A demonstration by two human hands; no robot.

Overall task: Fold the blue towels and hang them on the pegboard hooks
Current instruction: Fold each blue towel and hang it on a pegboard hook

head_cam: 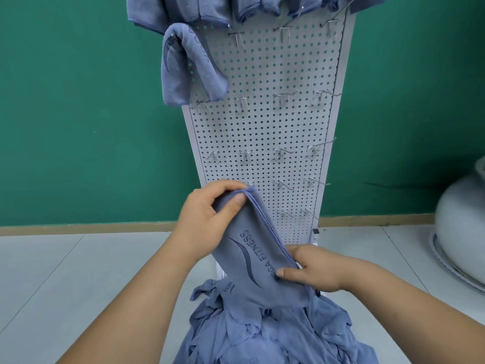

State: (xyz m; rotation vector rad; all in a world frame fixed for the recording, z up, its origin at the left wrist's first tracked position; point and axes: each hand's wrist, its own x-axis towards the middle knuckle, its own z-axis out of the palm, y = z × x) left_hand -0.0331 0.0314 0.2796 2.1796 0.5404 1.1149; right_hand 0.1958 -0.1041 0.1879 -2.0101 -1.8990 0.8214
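Two bare hands hold one folded blue microfibre towel with dark printed lettering (252, 256) in front of the white perforated metal pegboard (262, 132). The left hand (207, 219), at ten o'clock of the towel, pinches its upper corner between thumb and fingers. The right hand (312, 269), at four o'clock, is closed on the lower edge. A heap of loose blue towels (265, 329) lies below at six o'clock; another folded blue towel (186, 69) hangs on a hook at eleven o'clock.

Bright, even light is filling the scene with only soft shadows; the wide lens is bending the pegboard (262, 132) edges, and fine detail is looking slightly soft.
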